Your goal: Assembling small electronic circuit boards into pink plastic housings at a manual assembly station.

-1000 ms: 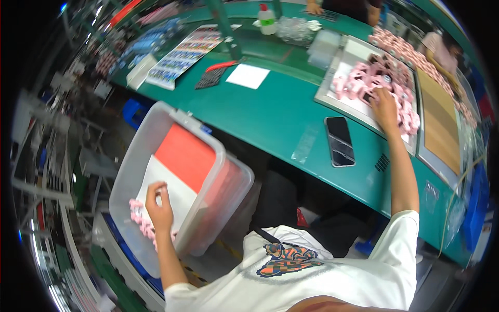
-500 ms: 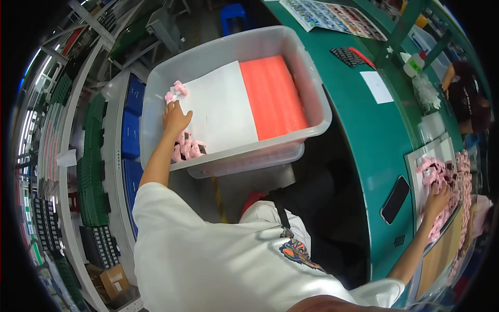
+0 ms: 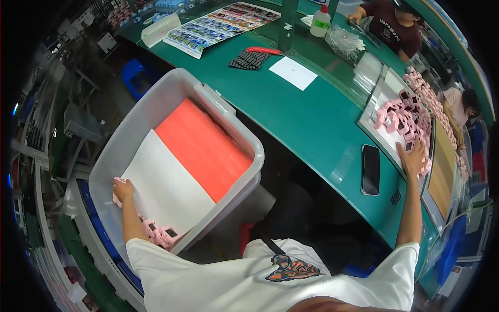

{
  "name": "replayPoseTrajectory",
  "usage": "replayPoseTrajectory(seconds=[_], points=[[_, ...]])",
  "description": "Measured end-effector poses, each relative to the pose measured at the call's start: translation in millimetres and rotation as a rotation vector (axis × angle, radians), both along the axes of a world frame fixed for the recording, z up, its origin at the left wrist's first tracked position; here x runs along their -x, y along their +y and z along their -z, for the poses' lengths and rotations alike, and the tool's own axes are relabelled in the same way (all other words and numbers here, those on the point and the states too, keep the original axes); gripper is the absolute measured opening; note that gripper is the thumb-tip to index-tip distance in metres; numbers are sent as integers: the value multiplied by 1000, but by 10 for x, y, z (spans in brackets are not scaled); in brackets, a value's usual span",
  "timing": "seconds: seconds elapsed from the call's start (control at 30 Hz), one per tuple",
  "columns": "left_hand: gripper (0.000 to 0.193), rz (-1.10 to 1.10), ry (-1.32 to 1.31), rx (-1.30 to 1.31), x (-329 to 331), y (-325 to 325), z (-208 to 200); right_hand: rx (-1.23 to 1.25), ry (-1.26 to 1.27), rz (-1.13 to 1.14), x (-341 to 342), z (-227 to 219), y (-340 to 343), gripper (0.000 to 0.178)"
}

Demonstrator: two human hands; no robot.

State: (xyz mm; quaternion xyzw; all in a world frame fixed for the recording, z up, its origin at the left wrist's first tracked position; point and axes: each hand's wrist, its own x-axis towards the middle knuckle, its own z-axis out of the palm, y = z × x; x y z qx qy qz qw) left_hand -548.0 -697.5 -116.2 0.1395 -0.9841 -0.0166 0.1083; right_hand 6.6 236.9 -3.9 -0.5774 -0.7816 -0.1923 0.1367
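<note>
1. The left hand (image 3: 123, 190) reaches into the grey plastic bin (image 3: 258, 151), at about 8 o'clock of this bin. Its fingers are on a pink piece (image 3: 117, 198) close to the wall; I cannot tell whether they are clamped on it.
2. Several other pink pieces (image 3: 165, 235) lie in the bin, between 6 and 7 o'clock, on the edge of a white sheet (image 3: 163, 177). Beside this sheet, at its 1 o'clock, is an orange-red sheet (image 3: 202, 151).
3. The right hand (image 3: 414, 158) is at 3 o'clock of the view, on the 6 o'clock end of a pile of pink pieces (image 3: 405, 112) in a shallow tray (image 3: 382, 136). Thumb and fingers stand apart, but I cannot tell if some piece is clamped.
4. A dark phone (image 3: 370, 170) lies on the green table (image 3: 312, 135), near the right hand, between 8 and 9 o'clock of it.
5. Between 1 and 2 o'clock sits a co-worker (image 3: 391, 31).
</note>
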Motion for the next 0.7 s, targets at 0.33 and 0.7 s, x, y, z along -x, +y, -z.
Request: replayPoseTrajectory(seconds=[0.33,0.7], points=[[40,6,204,-7,-58,34,-141,-63,-1,-87,320,113,480,80],[37,224,445,-1102,-607,1201,-1695,-56,64,-57,338,-83,524,68]])
